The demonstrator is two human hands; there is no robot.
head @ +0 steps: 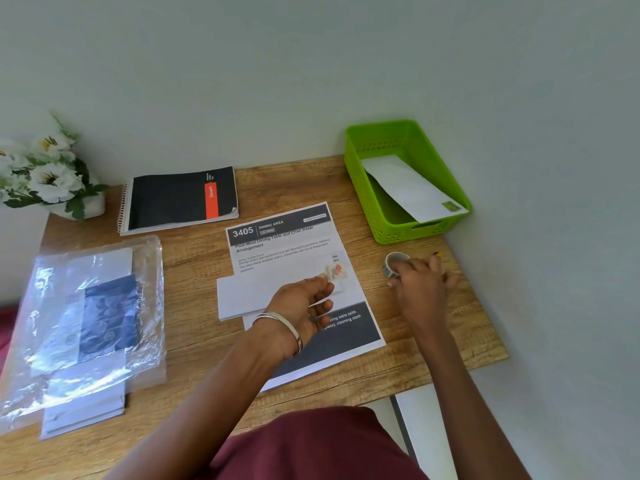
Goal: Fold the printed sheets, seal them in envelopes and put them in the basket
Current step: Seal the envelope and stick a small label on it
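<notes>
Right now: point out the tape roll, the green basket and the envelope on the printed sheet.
tape roll (394, 262), head view, on its top rim.
green basket (356, 174), head view, on its left wall.
envelope (242, 296), head view, on its bare left half.

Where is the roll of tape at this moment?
In the head view, the roll of tape stands on the table at the right, under the right hand, just in front of the green basket.

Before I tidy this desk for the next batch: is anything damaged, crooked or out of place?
Only small things. The black notebook has a curled lower-right cover corner. In the green basket, the envelope lies diagonally, one end propped on the rim rather than flat. Nothing is spilled.
</notes>
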